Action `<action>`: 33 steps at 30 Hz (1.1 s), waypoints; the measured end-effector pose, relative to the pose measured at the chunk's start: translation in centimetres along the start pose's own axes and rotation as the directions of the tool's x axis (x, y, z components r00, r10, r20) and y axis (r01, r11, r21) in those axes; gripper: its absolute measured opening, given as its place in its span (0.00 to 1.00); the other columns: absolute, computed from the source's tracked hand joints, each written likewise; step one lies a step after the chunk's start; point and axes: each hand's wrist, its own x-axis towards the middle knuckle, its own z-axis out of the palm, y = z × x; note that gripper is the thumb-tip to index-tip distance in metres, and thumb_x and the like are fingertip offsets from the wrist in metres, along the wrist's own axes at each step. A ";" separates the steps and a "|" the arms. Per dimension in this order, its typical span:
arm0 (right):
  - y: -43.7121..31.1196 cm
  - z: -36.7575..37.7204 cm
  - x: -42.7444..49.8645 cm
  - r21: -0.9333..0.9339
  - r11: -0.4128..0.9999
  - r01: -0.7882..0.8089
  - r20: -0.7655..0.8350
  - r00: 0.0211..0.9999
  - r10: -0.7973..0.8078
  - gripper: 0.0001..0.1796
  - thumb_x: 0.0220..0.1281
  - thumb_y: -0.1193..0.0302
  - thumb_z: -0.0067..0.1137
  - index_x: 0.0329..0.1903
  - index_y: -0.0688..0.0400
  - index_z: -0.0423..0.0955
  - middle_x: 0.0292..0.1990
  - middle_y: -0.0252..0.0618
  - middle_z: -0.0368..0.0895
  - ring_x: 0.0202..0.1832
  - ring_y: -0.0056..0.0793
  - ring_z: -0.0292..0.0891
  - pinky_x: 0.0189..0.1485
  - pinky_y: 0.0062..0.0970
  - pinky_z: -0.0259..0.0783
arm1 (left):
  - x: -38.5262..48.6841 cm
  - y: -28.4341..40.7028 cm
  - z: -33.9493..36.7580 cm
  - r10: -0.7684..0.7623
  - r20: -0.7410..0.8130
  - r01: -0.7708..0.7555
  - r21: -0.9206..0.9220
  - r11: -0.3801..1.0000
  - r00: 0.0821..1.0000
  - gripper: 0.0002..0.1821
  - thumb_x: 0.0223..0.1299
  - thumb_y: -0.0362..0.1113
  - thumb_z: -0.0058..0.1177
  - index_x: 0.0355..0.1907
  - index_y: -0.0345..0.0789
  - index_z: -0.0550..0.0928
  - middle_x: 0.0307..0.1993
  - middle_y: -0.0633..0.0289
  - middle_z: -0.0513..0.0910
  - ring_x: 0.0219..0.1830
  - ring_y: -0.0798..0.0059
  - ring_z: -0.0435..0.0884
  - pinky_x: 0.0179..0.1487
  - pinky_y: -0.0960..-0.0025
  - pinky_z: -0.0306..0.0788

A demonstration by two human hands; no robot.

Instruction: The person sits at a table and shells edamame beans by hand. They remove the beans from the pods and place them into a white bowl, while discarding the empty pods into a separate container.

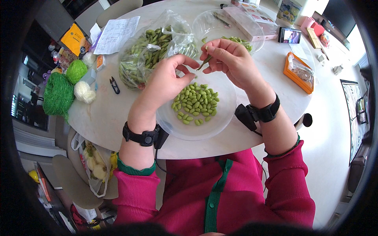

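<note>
My right hand (pixel 229 59) pinches a soybean pod (pixel 205 61) between thumb and fingers, above the far side of a clear plastic bowl. My left hand (pixel 172 78) is just left of it, thumb and fingers apart, with nothing seen between them. Shelled green soybeans (pixel 196 101) lie in the bowl (pixel 203 132) below both hands. Behind my left hand, a clear plastic bag (pixel 133 69) holds many unshelled pods (pixel 156 44). A second clear bowl (pixel 258 32), behind my right hand, has green pod shells (pixel 242 43) in it.
Thread snips (pixel 114 85) and a written paper sheet (pixel 116 35) lie left of the bag. Green yarn (pixel 59 94) and white yarn (pixel 84 92) sit at the left edge of the table. To the right are an orange tray (pixel 298 72) and a phone (pixel 289 35) standing up.
</note>
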 end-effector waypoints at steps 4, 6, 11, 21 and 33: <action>-0.1 0.1 -0.3 -0.029 1.000 -0.004 0.017 1.000 0.005 0.12 0.73 0.67 0.52 0.47 0.64 0.74 0.39 0.39 0.82 0.36 0.20 0.80 0.44 0.23 0.79 | 0.4 0.3 0.7 0.060 -0.017 -0.063 -0.355 0.933 0.998 0.15 0.62 0.27 0.58 0.52 0.31 0.80 0.42 0.64 0.85 0.37 0.84 0.80 0.38 0.79 0.73; -0.1 0.2 -0.2 -0.036 0.999 -0.004 0.037 0.999 0.005 0.12 0.73 0.67 0.52 0.48 0.64 0.74 0.39 0.39 0.82 0.36 0.20 0.80 0.45 0.23 0.79 | 0.1 0.5 0.5 0.011 0.020 -0.001 -0.422 0.907 1.000 0.15 0.63 0.27 0.58 0.53 0.29 0.79 0.41 0.64 0.85 0.35 0.83 0.81 0.35 0.79 0.73; 0.0 0.3 -0.3 -0.048 0.999 0.012 0.055 0.998 -0.009 0.14 0.72 0.65 0.55 0.48 0.64 0.74 0.40 0.38 0.83 0.36 0.20 0.80 0.45 0.23 0.78 | 0.3 0.6 0.6 -0.028 0.006 0.027 -0.458 0.889 1.000 0.14 0.64 0.27 0.57 0.52 0.29 0.79 0.37 0.63 0.85 0.33 0.83 0.81 0.31 0.80 0.72; 0.1 0.3 0.0 -0.215 0.975 0.054 -0.094 0.993 -0.076 0.13 0.70 0.67 0.57 0.47 0.65 0.77 0.38 0.36 0.83 0.32 0.18 0.79 0.39 0.20 0.78 | 0.1 0.5 0.7 -0.028 -0.020 0.017 -0.419 0.908 0.999 0.09 0.65 0.27 0.56 0.47 0.28 0.80 0.34 0.60 0.85 0.32 0.82 0.81 0.37 0.78 0.75; -0.3 1.0 -0.3 -0.329 0.944 0.008 -0.070 0.997 -0.033 0.13 0.69 0.69 0.58 0.45 0.68 0.79 0.33 0.35 0.83 0.31 0.18 0.79 0.36 0.18 0.76 | 0.1 0.5 0.8 -0.015 -0.027 0.002 -0.423 0.906 1.000 0.07 0.66 0.27 0.55 0.43 0.26 0.81 0.34 0.60 0.85 0.32 0.81 0.83 0.38 0.78 0.78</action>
